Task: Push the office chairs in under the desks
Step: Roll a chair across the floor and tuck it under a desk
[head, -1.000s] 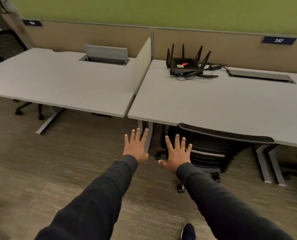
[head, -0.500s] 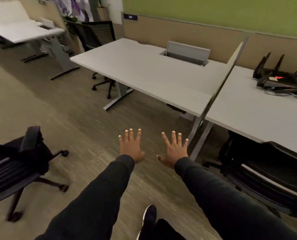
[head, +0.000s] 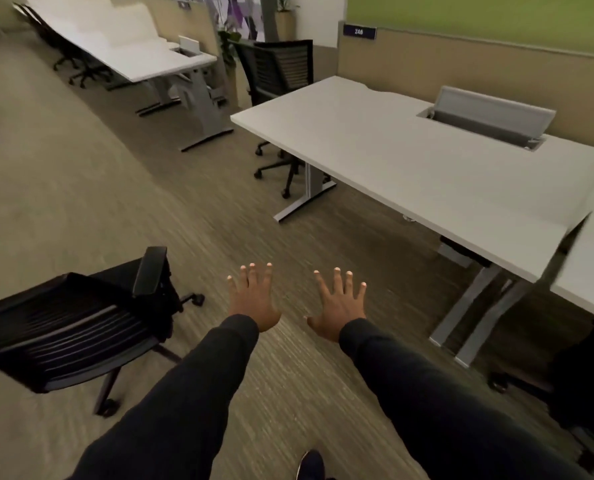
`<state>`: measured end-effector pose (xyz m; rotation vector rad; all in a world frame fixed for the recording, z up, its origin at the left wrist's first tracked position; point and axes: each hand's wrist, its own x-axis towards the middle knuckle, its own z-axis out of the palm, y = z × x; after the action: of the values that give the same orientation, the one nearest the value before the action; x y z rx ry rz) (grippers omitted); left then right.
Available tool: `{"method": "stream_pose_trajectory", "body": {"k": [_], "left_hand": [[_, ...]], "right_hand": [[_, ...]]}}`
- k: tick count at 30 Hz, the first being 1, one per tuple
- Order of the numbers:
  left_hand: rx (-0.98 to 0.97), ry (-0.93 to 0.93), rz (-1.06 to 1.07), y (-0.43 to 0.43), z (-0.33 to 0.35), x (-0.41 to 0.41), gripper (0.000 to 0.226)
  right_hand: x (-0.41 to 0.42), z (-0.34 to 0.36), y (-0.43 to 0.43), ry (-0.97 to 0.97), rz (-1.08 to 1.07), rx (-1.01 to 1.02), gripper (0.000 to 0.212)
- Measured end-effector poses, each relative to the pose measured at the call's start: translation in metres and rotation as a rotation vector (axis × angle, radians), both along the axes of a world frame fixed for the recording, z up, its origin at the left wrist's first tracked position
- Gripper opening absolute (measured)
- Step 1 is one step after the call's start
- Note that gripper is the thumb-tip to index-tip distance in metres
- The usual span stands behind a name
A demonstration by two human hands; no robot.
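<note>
- My left hand (head: 254,299) is stretched out in front of me, palm down, fingers spread wide, holding nothing and touching nothing.
- My right hand (head: 338,304) hangs beside it, also flat with fingers fanned apart and empty; both arms wear dark sleeves (head: 191,393).
- A black office chair (head: 77,327) stands out on the carpeted floor (head: 81,202) to my left, well apart from any desk, its armrest (head: 150,270) pointing up and its back toward me.
- The nearest surface (head: 409,161), a pale grey desk, runs ahead and to my right, with an open cable flap (head: 489,114) near its far edge.
- A second black chair (head: 281,74) sits at the far left end of that surface, partly behind it.
- Another dark chair (head: 579,386) is tucked under the neighbouring surface at the right edge; its outline is blurred.
- A row of white desks (head: 139,46) with more chairs stretches away at upper left.
- The tip of my dark shoe (head: 311,465) shows at the bottom.
</note>
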<state>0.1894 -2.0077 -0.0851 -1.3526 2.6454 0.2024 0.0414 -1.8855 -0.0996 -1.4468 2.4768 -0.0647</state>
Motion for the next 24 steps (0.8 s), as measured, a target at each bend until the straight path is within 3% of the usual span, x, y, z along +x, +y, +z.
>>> {"method": "stream_pose_trajectory", "body": {"k": [15,24], "left_hand": [[-0.024,-0.006,0.013,-0.14,0.0,0.129,0.1],[-0.059,0.049,-0.141,-0.213,0.006,0.264,0.098]], "right_hand": [[0.111,0.011,-0.143,0.029,0.077,0.012,0.105],[0.263,0.012,-0.208,0.036,-0.034,0.004,0.106]]}}
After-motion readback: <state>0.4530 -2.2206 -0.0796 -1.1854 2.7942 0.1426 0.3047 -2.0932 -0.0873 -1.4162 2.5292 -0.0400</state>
